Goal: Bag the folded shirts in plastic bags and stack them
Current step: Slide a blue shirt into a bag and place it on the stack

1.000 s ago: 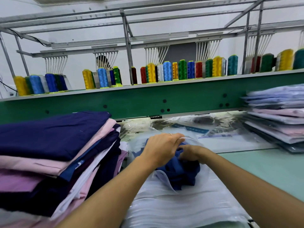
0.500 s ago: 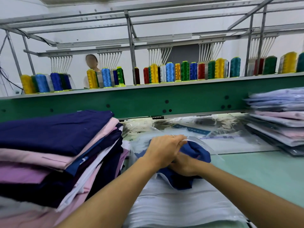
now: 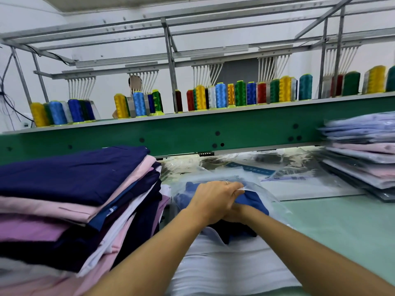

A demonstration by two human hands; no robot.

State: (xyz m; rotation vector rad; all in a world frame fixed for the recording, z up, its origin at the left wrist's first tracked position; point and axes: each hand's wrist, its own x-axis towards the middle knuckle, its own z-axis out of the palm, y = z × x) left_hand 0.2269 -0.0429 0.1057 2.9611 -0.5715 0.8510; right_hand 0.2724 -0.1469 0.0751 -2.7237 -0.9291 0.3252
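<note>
**Bagging Cycle: Blue Shirt Partway Into Its Bag**

At the left, the pile of unbagged folded shirts (image 3: 70, 189) is standing tall, with navy on top and pink, purple and white layers below. We are reading this pile as the larger share of the work remaining.

At centre, our left hand (image 3: 215, 199) is pinching the upper lip of the clear plastic bag (image 3: 272, 198), fingers curled round the film, and is holding the mouth open. The blue shirt (image 3: 253, 199) is lying partly inside this bag. Its far end is showing through the film, while its darker near end is projecting from the mouth toward us. Our right hand (image 3: 238, 211) is lying under the left hand at the bag's mouth, against the shirt. Its fingers are hidden, so we cannot tell whether it is grasping the cloth or pressing it flat. Bag and shirt are resting on a white layered pile (image 3: 224, 265), probably spare bags.

Beyond the hands, flat printed bags (image 3: 303, 182) are lying on the green table (image 3: 346, 227).

At the far right, the stack of bagged shirts (image 3: 363, 165) is sitting well apart from our hands, pale blue and pink behind film. We are judging it as finished output.

For this shirt, we are judging that the near end is not yet inside, and that transfer to the right stack is outstanding.
</note>
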